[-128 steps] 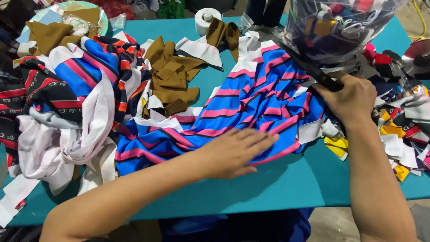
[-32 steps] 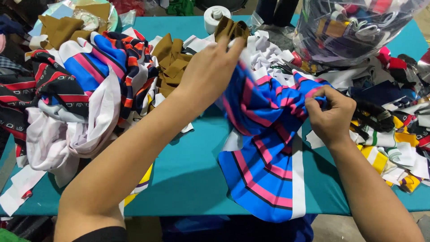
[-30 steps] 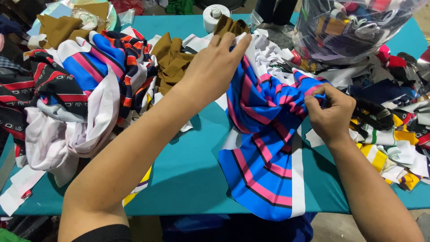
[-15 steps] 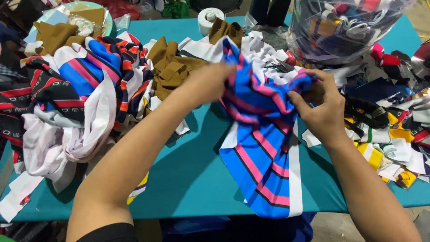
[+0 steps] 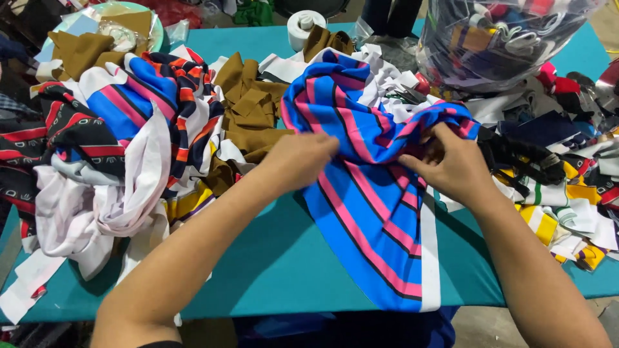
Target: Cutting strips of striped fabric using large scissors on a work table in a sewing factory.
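Both hands gripping blue-pink striped cloth (image 5: 367, 193) mid-frame | left hand (image 5: 300, 158), right hand (image 5: 454, 167) | cloth now bunched closer than before, draping off teal desk (image 5: 271, 258) edge | scrap pile (image 5: 116, 129) left

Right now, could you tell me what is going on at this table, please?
A person is handling a blue fabric piece with pink and black stripes on a teal table. The left hand and the right hand both grip its bunched upper part, while its lower end hangs over the table's near edge. A heap of striped and white cloth lies at the left, brown fabric scraps behind.
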